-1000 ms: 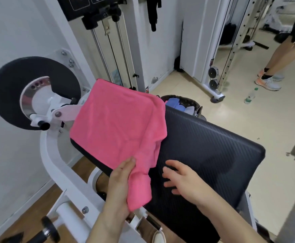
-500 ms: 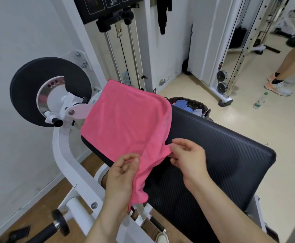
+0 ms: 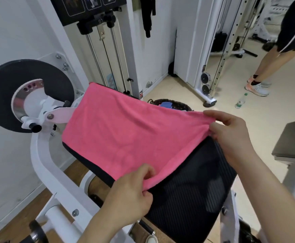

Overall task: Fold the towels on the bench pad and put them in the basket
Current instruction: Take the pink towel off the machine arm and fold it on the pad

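On the black bench pad [image 3: 195,190], seen from the head camera, a pink towel [image 3: 125,137] lies spread over the pad's left and far part, while its near-right edge is lifted clear of the surface. The left hand [image 3: 131,195] pinches the towel's near corner between thumb and curled fingers; the right hand [image 3: 231,135] pinches the right corner, so the free edge runs taut between them. This looks like the opening of the fold: the towel is flattened and held by two corners, with no crease made yet. The next move probably calls for carrying both pinched corners together across to the far-left edge, matching corner to corner before pressing down. The pad's dark rim shows just below the towel along the left side, so the cloth sits close to that edge and could slide off toward the white machine frame [image 3: 43,165] if pulled unevenly. The pad's near-right half is bare and gives room to lay the fold. The basket [image 3: 181,106] stands on the floor just beyond the pad's far edge, partly hidden by the towel, with something blue [image 3: 166,104] inside. A water bottle [image 3: 240,101] and a bystander's legs [image 3: 273,64] are well apart at the far right.
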`<state>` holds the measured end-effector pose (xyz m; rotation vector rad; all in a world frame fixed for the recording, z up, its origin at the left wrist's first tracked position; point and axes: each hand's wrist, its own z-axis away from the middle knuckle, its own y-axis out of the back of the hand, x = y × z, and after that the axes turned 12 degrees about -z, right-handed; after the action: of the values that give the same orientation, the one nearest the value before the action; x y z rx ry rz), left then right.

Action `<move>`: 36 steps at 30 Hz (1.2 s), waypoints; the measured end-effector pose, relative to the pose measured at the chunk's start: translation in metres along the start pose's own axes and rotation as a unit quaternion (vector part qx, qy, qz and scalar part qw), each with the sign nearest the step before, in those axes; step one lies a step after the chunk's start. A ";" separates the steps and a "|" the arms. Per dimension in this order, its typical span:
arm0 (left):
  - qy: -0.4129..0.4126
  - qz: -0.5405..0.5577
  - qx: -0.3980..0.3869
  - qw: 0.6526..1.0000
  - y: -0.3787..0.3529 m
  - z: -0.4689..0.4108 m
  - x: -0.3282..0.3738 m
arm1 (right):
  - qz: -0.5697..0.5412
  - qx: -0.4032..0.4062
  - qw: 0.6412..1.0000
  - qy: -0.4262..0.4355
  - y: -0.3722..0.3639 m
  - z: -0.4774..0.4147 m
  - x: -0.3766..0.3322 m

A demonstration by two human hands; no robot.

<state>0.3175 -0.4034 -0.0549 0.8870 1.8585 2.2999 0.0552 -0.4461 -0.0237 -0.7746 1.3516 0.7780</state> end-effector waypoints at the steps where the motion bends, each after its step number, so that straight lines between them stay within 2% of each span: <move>1: 0.004 0.003 -0.015 1.000 -0.001 0.000 -0.002 | 0.036 -0.005 0.999 -0.010 0.008 0.002 0.002; 3: 0.020 -0.001 -0.057 0.998 -0.006 0.000 -0.005 | 0.105 -0.020 0.994 -0.024 0.020 0.005 0.005; 6: 0.021 -0.047 -0.112 0.992 -0.021 0.002 -0.006 | 0.212 -0.042 0.976 0.001 0.033 0.009 0.010; 8: 0.005 -0.057 -0.075 0.996 -0.038 0.002 0.000 | 0.277 -0.052 0.959 0.029 0.037 0.009 0.013; 11: -0.031 -0.009 0.006 0.999 -0.069 -0.004 0.028 | 0.342 -0.082 0.933 0.071 0.038 0.005 0.016; 14: -0.043 -0.066 0.005 0.997 -0.099 -0.013 0.058 | 0.402 -0.109 0.902 0.112 0.038 -0.001 0.020; 16: -0.041 -0.104 0.038 0.993 -0.111 -0.018 0.065 | 0.415 -0.102 0.894 0.132 0.038 -0.003 0.021; 19: -0.049 -0.076 0.063 0.994 -0.113 -0.018 0.058 | 0.426 -0.087 0.889 0.143 0.040 -0.006 0.022; 24: -0.090 0.011 -0.004 0.996 -0.097 -0.003 0.050 | 0.447 -0.105 0.878 0.131 0.056 0.003 0.021; 29: -0.092 0.106 -0.182 0.973 -0.091 -0.002 0.045 | 0.511 -0.105 0.846 0.110 0.062 0.018 0.020; 31: -0.098 0.117 -0.201 0.968 -0.087 -0.006 0.036 | 0.523 -0.092 0.841 0.102 0.061 0.021 0.017; 33: -0.074 0.131 -0.146 0.978 -0.076 -0.017 0.019 | 0.526 -0.071 0.839 0.116 0.059 0.022 0.016; 36: 0.011 0.135 0.013 0.991 -0.049 -0.050 -0.031 | 0.511 -0.058 0.840 0.173 0.036 0.021 0.016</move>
<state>0.3054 -0.4458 -0.1175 1.1878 1.8848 2.4477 0.0368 -0.4087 -0.0390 -0.2139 2.0860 1.6168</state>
